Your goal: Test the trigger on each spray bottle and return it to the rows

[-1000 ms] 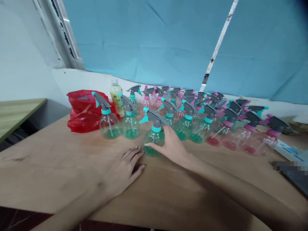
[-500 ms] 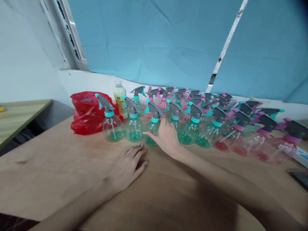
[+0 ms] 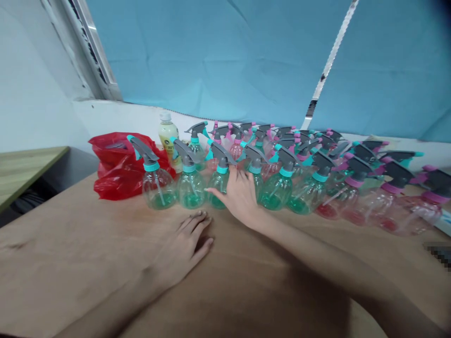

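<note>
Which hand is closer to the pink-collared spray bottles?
Right. The right hand touches teal-collared spray bottles, just left of the pink-collared spray bottles; the left hand lies farther off, flat on the wooden table.

Bright, flat light; soft shadow under the right forearm (image 3: 317, 253); edges bow, far bottles (image 3: 292, 138) perhaps slightly soft.

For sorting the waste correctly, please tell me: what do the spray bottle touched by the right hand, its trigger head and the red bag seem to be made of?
The spray bottle looks like clear, glossy plastic: see-through walls with shiny highlights. The grey trigger head seems to be opaque, low-sheen moulded plastic. The red bag appears to be thin, shiny plastic film, crumpled into soft folds.
</note>
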A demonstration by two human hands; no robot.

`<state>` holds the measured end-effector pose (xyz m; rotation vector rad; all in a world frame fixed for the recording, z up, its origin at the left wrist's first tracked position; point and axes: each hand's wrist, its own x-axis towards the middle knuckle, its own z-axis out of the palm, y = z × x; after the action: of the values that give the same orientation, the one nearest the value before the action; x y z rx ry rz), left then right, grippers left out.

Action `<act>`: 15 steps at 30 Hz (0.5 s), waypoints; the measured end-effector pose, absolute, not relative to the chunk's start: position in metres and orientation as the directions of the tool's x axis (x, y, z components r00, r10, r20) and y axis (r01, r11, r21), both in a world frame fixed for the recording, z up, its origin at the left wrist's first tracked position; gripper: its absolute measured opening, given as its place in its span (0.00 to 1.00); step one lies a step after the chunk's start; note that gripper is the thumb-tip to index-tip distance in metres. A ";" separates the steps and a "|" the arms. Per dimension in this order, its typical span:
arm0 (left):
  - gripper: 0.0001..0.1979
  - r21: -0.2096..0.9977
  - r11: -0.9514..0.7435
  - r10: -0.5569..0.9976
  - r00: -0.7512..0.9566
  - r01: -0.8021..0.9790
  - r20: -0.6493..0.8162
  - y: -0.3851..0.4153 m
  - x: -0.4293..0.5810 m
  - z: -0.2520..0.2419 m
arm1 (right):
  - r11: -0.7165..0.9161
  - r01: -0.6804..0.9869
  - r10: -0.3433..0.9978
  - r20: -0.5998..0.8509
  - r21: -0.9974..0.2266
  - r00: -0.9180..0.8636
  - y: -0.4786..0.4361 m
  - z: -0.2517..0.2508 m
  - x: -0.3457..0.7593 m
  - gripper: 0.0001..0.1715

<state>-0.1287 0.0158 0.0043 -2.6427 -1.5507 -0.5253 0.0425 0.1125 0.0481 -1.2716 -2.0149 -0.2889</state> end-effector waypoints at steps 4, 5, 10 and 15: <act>0.23 0.116 -0.494 0.845 0.444 0.862 0.298 0.016 -0.129 0.005 | 0.516 0.838 0.671 0.692 -0.176 -0.267 0.104 0.050 0.046 0.46; 0.23 0.108 -0.493 0.845 0.445 0.863 0.295 0.016 -0.129 0.005 | 0.542 0.822 0.659 0.695 -0.174 -0.287 0.100 0.050 0.049 0.45; 0.22 0.119 -0.491 0.848 0.442 0.863 0.292 0.017 -0.128 0.006 | 0.662 0.725 0.598 0.716 -0.188 -0.360 0.076 0.055 0.081 0.34; 0.22 0.195 -0.512 0.843 0.446 0.837 0.300 0.022 -0.108 0.006 | 0.612 0.743 0.663 0.689 -0.271 -0.295 0.072 0.056 0.129 0.16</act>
<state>-0.1081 0.0218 0.0056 -2.6869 -1.5614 -0.5740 0.1287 0.0722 0.0557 -1.1058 -2.0298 -0.1258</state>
